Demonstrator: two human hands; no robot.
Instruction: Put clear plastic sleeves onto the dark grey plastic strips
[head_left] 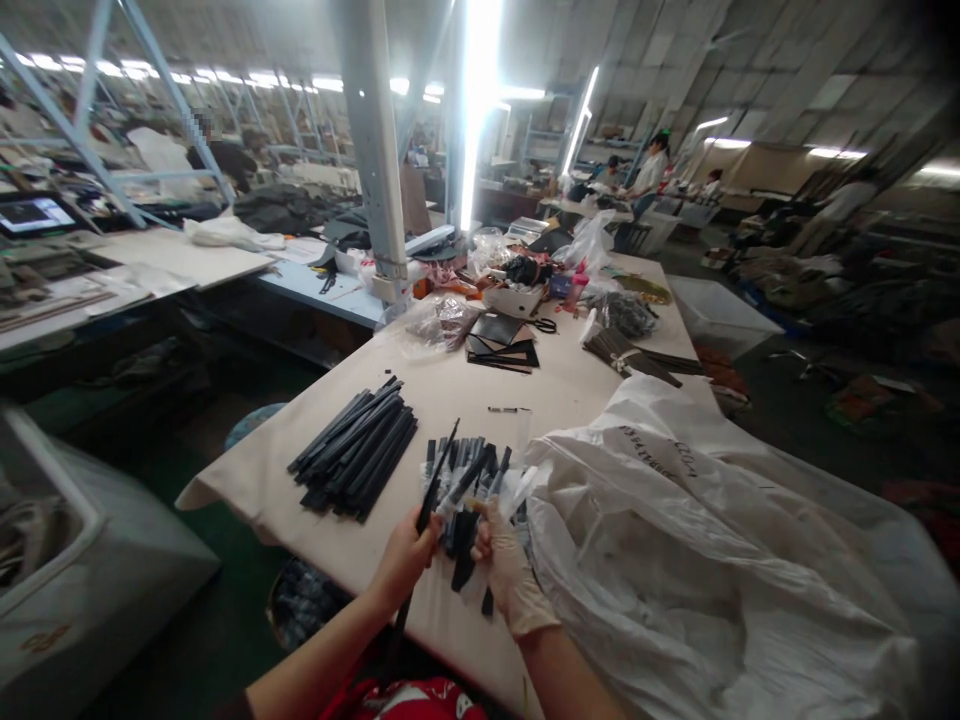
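Observation:
My bare left hand (411,555) is closed around a long dark strip (433,478), which slants up past the fingers and down toward my lap. My right hand (504,560), in a pale glove, is closed at the right side of a loose bunch of dark strips (469,465) with whitish wrapping between them. What its fingers grip is hidden; a translucent white piece (519,485) shows beside them. To the left lies a neat pile of dark strips (356,445). A pen (508,409) rests on the table beyond the bunch.
A large white sack (697,540) covers the table's right side. Farther back are black flat pieces (501,342), scissors (545,325), a clear plastic bag (442,322) and a tied brown bundle (626,355). A metal post (375,150) rises behind; a white bin (97,560) stands left.

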